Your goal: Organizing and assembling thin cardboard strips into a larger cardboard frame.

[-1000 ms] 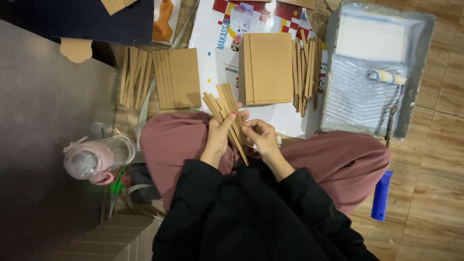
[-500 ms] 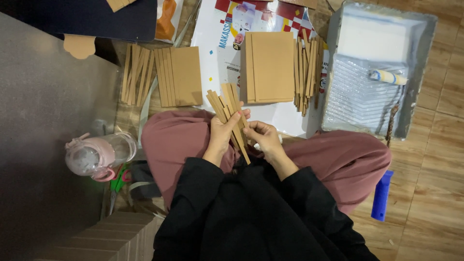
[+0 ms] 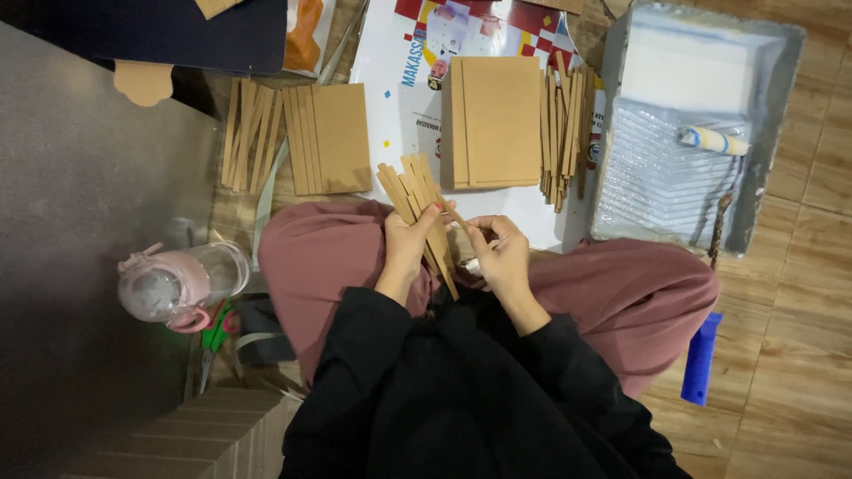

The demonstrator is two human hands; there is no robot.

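Now I see two hands over a lap in a dark pink skirt (image 3: 328,257). The left hand (image 3: 410,238) is closed around a bunch of thin brown strips (image 3: 417,200). The strips fan out at the top and point up and away from the body. Their low ends stick out under the hand, near the black sleeves. The right hand (image 3: 501,253) is just beside the left one. Its fingers are curled in and pinch one thin strip (image 3: 457,215) that sticks out of the bunch. I cannot tell what else is under this hand, since the fingers hide it.

On the floor past the knees lies a big glossy poster (image 3: 399,98). A stack of brown boards (image 3: 493,120) sits on it. More loose strips (image 3: 564,124) lie just to the right of the stack, touching it. To the left is another stack of boards (image 3: 333,137), with a few more strips (image 3: 248,133) beside it.

A grey paint tray (image 3: 772,133) is on the right, well apart from the hands. A small paint roller (image 3: 710,140) rests inside it. A blue tube (image 3: 701,355) lies on the floor beside the right knee. A pink bottle (image 3: 182,284) lies on its side to the left of the lap.
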